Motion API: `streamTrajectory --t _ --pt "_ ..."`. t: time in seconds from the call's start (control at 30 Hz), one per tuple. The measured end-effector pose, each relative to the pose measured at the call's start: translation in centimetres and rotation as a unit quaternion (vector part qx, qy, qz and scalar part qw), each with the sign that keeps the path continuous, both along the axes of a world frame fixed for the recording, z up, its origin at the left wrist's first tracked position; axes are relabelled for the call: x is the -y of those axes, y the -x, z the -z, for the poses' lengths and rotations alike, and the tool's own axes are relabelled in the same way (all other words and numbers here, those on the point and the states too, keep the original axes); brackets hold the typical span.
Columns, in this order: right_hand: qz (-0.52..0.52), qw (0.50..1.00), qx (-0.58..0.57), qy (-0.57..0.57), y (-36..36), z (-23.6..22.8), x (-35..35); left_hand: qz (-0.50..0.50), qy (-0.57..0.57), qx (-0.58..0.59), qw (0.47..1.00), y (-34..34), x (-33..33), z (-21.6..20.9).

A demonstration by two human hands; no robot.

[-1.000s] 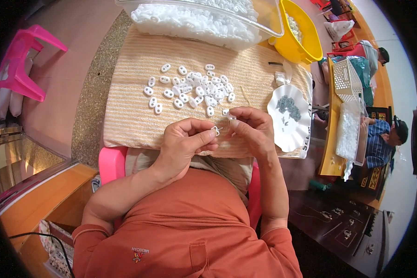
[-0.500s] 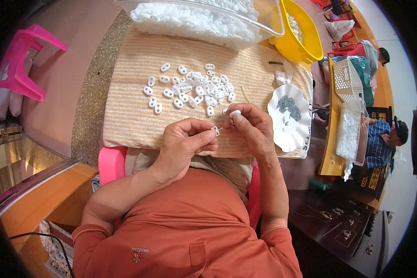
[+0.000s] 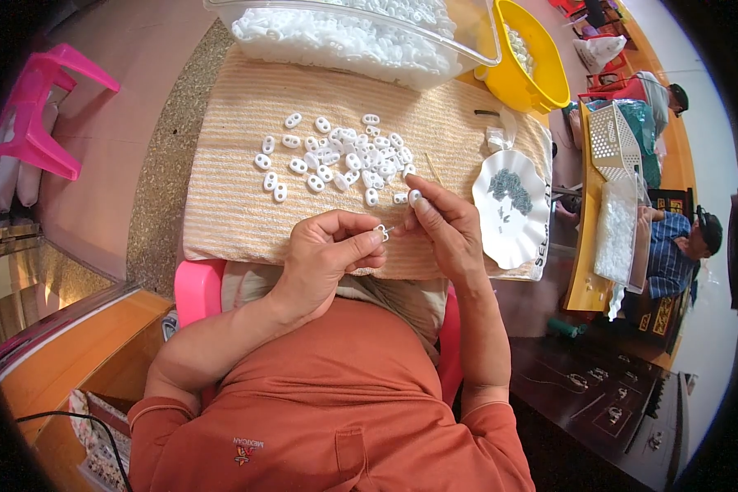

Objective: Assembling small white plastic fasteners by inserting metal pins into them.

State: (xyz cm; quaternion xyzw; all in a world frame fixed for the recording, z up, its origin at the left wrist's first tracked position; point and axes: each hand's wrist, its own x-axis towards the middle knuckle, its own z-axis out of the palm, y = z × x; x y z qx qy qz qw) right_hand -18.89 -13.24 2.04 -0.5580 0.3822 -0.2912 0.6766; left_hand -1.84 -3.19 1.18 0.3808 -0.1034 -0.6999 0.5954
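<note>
My left hand [image 3: 336, 246] pinches a small white looped plastic part [image 3: 381, 233] between thumb and forefinger; a thin tip sticks out of it toward the right. Just right of it, my right hand [image 3: 449, 225] grips a white oval plastic piece [image 3: 415, 197] between thumb and index finger. The two hands are close but the held parts look apart. Beyond my fingers lie several loose white two-hole oval pieces [image 3: 316, 183], heaped toward the middle of the striped towel [image 3: 238, 221]. A white scalloped dish [image 3: 504, 246] right of my right hand carries small grey-green bits [image 3: 510, 193], too small to name.
A clear plastic bin [image 3: 344, 45] full of white parts stands at the far edge, beside a yellow basin [image 3: 553, 86]. A pink stool [image 3: 37, 135] is at the left. Rightward, a person in a checked shirt [image 3: 672, 250] sits at another table with a white basket [image 3: 615, 143].
My right thumb and fingers have shifted, and the white oval piece has turned and sits lower between them. My left hand has stayed in place with its part.
</note>
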Motion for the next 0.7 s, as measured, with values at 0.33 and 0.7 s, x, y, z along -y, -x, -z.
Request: streamTrajectory --t 0.33,0.7 --pt "0.029 0.998 -0.029 0.044 -0.28 -0.52 -0.25 -0.001 -0.001 0.0 1.0 -0.02 -0.05 0.04" --pt "-0.015 0.976 -0.113 0.188 0.07 -0.59 0.04 -0.002 0.001 0.006 1.0 -0.02 -0.05 0.03"
